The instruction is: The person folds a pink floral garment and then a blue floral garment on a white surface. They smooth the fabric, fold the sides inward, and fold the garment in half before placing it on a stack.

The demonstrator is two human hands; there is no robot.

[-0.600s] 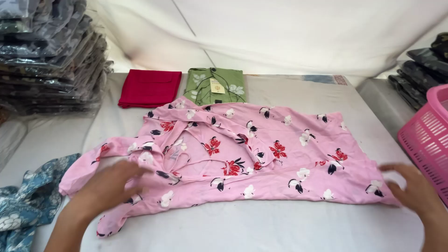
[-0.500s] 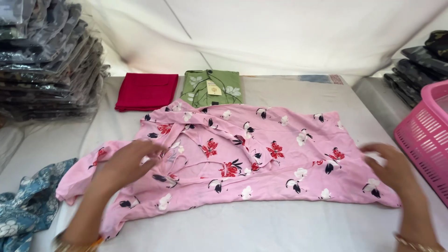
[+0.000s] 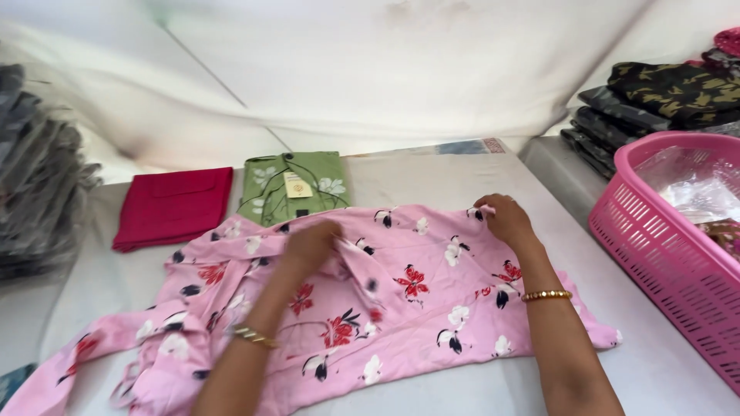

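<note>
Both hands moved up from near hem to far edge of pink floral garment (image 3: 401, 300) since earlier frames; view shifted right too; we see left hand (image 3: 312, 240) blurred, fingers curled, gripping fabric fold near neckline; right hand (image 3: 505, 218) pinching far right corner of garment, fingers pressed together; garment lies flat on white table (image 3: 678, 370), sleeve trailing left; folded red cloth (image 3: 173, 206) and folded green garment (image 3: 294, 185) just beyond it; pink basket (image 3: 663, 246) at right, well apart; dark stacked clothes (image 3: 655, 100) behind basket.
</note>
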